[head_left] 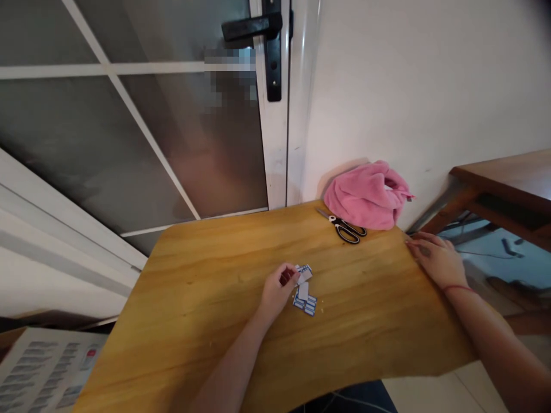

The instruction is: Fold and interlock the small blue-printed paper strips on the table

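Note:
My left hand [279, 291] is over the middle of the wooden table, its thumb and finger pinched at the edge of a small paper piece [305, 275] with blue print. Just below it lie a plain pale paper piece [303, 291] and more blue-and-white printed pieces [305, 304], partly overlapping. Tiny pale scraps lie around them. At the table's right edge rests my right hand [437, 261], fingers stretched along the rim; nothing shows in it, though its underside is hidden. Black-handled scissors [346, 228] lie beyond the paper, apart from both hands.
A pink plush cloth [370, 195] sits at the back right of the wooden table [206, 298], against the wall. Behind the table is a glazed door with a black handle [253, 27]. A printed carton [47, 367] stands low at left; another wooden table [508, 172] is at right.

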{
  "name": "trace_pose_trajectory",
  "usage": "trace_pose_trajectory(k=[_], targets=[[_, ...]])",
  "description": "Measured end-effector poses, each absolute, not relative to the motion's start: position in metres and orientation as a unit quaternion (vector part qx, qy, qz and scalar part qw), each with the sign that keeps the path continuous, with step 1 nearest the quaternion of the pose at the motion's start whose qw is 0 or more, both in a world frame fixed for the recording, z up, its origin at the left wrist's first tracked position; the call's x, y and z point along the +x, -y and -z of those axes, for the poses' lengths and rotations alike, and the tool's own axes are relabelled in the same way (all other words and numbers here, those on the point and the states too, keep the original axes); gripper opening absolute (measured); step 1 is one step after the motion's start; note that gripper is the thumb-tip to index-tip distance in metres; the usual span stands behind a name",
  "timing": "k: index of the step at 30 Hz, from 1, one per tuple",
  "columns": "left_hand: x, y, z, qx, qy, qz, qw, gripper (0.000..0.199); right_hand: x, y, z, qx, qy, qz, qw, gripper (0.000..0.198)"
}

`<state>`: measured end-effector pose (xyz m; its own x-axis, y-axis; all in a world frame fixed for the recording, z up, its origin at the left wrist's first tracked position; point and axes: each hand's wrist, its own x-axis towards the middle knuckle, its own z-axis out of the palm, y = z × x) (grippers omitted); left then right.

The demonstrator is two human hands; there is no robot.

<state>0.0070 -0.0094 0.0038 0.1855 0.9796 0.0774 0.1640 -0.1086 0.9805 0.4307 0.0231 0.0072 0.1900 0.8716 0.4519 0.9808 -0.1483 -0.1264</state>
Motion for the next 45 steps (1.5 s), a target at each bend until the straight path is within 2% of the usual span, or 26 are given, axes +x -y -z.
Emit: trace_pose_trajectory(k=[6, 12, 15, 21, 25, 29, 33, 37, 40, 43, 45], targets=[[0.005, 0.009, -0.006, 0.586, -0.465, -0.454, 0.483, 0.021, 0.431, -0.02, -0.009, -0.725, 0.643, 0.172, 0.175, 0.03], [0.006, 0.012, -0.006, 0.59, -0.47, -0.448, 0.479, 0.02, 0.435, -0.02, -0.006, -0.684, 0.66, 0.19, 0.244, 0.026], [0.006, 0.013, -0.004, 0.6, -0.467, -0.447, 0.471, 0.02, 0.431, -0.02, -0.009, -0.676, 0.676, 0.163, 0.243, 0.025], [0.006, 0.013, -0.008, 0.607, -0.468, -0.444, 0.463, 0.021, 0.413, -0.021, -0.024, -0.677, 0.672, 0.128, 0.27, 0.043], [0.005, 0.014, -0.01, 0.612, -0.477, -0.443, 0.45, 0.021, 0.389, -0.034, -0.037, -0.714, 0.647, 0.053, 0.262, 0.055], [0.006, 0.013, -0.009, 0.616, -0.482, -0.453, 0.428, 0.02, 0.357, -0.048, -0.035, -0.717, 0.641, 0.033, 0.273, 0.06], [0.004, 0.009, -0.006, 0.647, -0.495, -0.448, 0.367, 0.015, 0.34, -0.056, -0.019, -0.677, 0.662, 0.063, 0.315, 0.053], [0.0, 0.004, -0.002, 0.707, -0.507, -0.439, 0.225, 0.008, 0.346, -0.059, -0.014, -0.634, 0.7, 0.036, 0.326, 0.034], [-0.001, 0.004, 0.0, 0.747, -0.528, -0.382, 0.133, 0.023, 0.347, -0.056, -0.018, -0.604, 0.717, 0.08, 0.34, 0.03], [0.002, 0.007, 0.001, 0.762, -0.556, -0.312, 0.119, 0.04, 0.33, -0.048, -0.021, -0.576, 0.733, 0.096, 0.35, 0.033], [0.005, 0.01, -0.001, 0.764, -0.562, -0.296, 0.112, 0.04, 0.309, -0.04, -0.021, -0.542, 0.767, 0.077, 0.336, 0.037]])
